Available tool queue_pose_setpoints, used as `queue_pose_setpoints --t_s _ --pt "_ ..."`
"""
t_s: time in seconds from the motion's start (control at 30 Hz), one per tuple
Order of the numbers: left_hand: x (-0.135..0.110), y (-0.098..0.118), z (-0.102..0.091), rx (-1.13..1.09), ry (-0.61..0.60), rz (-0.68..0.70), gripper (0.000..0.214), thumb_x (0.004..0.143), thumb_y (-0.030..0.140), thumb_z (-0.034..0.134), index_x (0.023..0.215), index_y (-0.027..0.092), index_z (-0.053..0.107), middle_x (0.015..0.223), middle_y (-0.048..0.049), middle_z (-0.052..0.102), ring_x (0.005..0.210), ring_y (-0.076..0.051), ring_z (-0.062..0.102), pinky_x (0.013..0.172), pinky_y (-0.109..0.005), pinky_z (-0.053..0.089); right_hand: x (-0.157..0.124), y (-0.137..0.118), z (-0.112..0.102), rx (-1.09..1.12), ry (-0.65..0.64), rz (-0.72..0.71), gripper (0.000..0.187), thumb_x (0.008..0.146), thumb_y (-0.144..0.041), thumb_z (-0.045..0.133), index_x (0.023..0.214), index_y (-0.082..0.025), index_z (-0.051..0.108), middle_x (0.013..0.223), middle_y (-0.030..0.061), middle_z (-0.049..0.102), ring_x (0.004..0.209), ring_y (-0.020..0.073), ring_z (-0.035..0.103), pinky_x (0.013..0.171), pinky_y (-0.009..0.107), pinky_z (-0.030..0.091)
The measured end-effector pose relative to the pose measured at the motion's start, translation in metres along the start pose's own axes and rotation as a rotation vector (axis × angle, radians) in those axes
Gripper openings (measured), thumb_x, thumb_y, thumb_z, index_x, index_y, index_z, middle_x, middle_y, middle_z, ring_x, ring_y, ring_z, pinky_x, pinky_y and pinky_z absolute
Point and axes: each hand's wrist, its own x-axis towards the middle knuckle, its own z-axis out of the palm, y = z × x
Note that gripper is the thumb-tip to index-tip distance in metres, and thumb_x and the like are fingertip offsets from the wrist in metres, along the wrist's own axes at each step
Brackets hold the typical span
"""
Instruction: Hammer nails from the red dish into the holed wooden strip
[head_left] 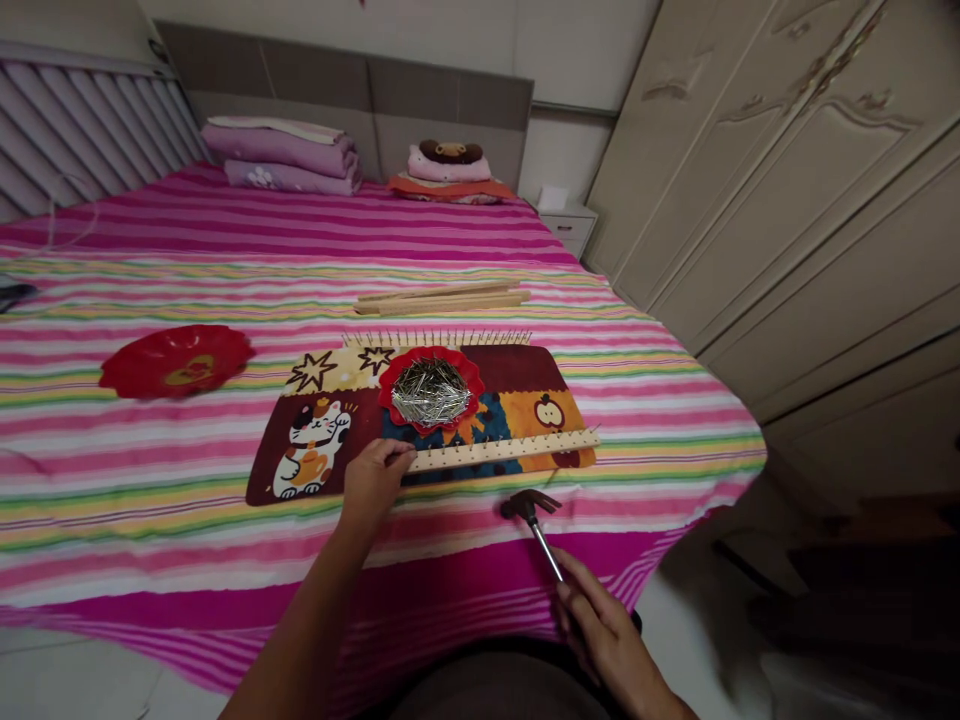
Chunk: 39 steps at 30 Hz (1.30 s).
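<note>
A small hammer (531,510) is held in the right hand (607,630), grip closed round the handle, out over the striped bedspread (150,520). The left hand (375,480) is pinched closed at the end of a nail-studded wooden strip (502,452), though what's in that grip can't be made out. A red dish (431,375) piled with nails (430,392) sits just beyond, on a printed cat mat (525,368).

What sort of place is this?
Probably a home bedroom: a striped bed, folded blankets at its headboard, and a large wardrobe alongside.
</note>
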Motion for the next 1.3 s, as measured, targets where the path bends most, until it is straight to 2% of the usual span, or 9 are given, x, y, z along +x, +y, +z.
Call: queue_pose_setpoints --t_s 0.17,0.33,0.5,0.67,0.83,0.97,1.07,1.13,1.3 --pt "-0.001 -0.004 0.001 0.043 -0.031 0.036 0.017 0.069 0.036 0.055 0.069 0.024 0.067 0.079 -0.0007 0.068 0.077 -0.018 0.060 0.068 -0.027 0.042 0.005 -0.057 0.024 -0.146 -0.162 -0.230 0.054 0.088 -0.048 0.041 0.134 -0.021 0.042 0.053 -0.0068 0.037 0.041 0.0080 0.032 0.038 0.019 0.025" --pt "-0.003 -0.008 0.004 0.068 -0.026 0.091 0.016 0.072 0.035 0.054 0.070 0.024 0.066 0.081 -0.0012 0.068 0.077 -0.017 0.060 0.071 -0.028 0.041 0.024 -0.112 0.058 -0.285 -0.192 -0.463 0.042 0.090 -0.034 0.039 0.128 -0.019 0.049 0.056 -0.0051 0.040 0.049 0.0092 0.037 0.046 0.020 0.032" --pt "-0.005 -0.011 0.007 0.096 -0.016 0.130 0.016 0.075 0.033 0.053 0.072 0.023 0.066 0.081 -0.0013 0.067 0.076 -0.016 0.059 0.069 -0.026 0.040 0.040 -0.130 0.078 -0.434 -0.215 -0.607 0.041 0.092 -0.027 0.036 0.131 -0.021 0.046 0.057 -0.0051 0.040 0.048 0.0095 0.037 0.047 0.020 0.033" --pt "-0.004 -0.009 0.006 0.153 -0.024 0.099 0.016 0.074 0.033 0.055 0.067 0.024 0.065 0.075 -0.0002 0.065 0.070 -0.015 0.059 0.064 -0.026 0.038 0.038 -0.131 0.077 -0.540 -0.221 -0.672 0.042 0.090 -0.024 0.036 0.130 -0.021 0.047 0.064 -0.0009 0.050 0.054 0.0117 0.045 0.054 0.023 0.038" --pt "-0.004 -0.009 0.006 0.121 -0.043 0.081 0.015 0.075 0.033 0.054 0.071 0.024 0.066 0.081 0.0000 0.067 0.076 -0.016 0.060 0.067 -0.026 0.039 0.017 -0.111 0.051 -0.411 -0.205 -0.535 0.042 0.092 -0.035 0.036 0.132 -0.022 0.045 0.056 -0.0049 0.038 0.048 0.0100 0.034 0.047 0.021 0.031" --pt "-0.003 -0.010 0.004 0.119 -0.072 0.074 0.015 0.072 0.033 0.055 0.075 0.025 0.067 0.083 -0.0005 0.067 0.074 -0.017 0.060 0.067 -0.027 0.041 0.007 -0.064 0.023 -0.293 -0.247 -0.318 0.048 0.090 -0.044 0.038 0.132 -0.022 0.045 0.052 -0.0067 0.032 0.045 0.0094 0.030 0.043 0.021 0.027" --pt "0.004 -0.009 -0.002 0.116 -0.096 0.098 0.016 0.072 0.032 0.054 0.077 0.024 0.067 0.082 -0.0007 0.067 0.071 -0.016 0.060 0.068 -0.026 0.043 0.007 -0.021 0.006 -0.146 -0.126 -0.134 0.055 0.084 -0.052 0.044 0.128 -0.020 0.049 0.052 -0.0059 0.038 0.040 0.0078 0.029 0.036 0.019 0.021" --pt "0.013 -0.006 -0.007 0.161 -0.043 0.121 0.019 0.074 0.032 0.052 0.081 0.023 0.068 0.084 -0.0021 0.066 0.073 -0.017 0.059 0.069 -0.027 0.043 0.009 0.000 -0.001 -0.036 -0.074 -0.043 0.062 0.078 -0.056 0.049 0.127 -0.018 0.049 0.050 -0.0074 0.035 0.037 0.0071 0.028 0.034 0.018 0.019" --pt "0.045 0.017 -0.008 0.529 0.049 0.223 0.025 0.079 0.030 0.048 0.086 0.019 0.069 0.092 -0.0092 0.064 0.089 -0.024 0.055 0.080 -0.034 0.041 0.016 0.018 -0.008 0.107 0.092 0.068 0.068 0.074 -0.055 0.051 0.130 -0.018 0.042 0.048 -0.0102 0.034 0.033 0.0048 0.022 0.031 0.014 0.014"
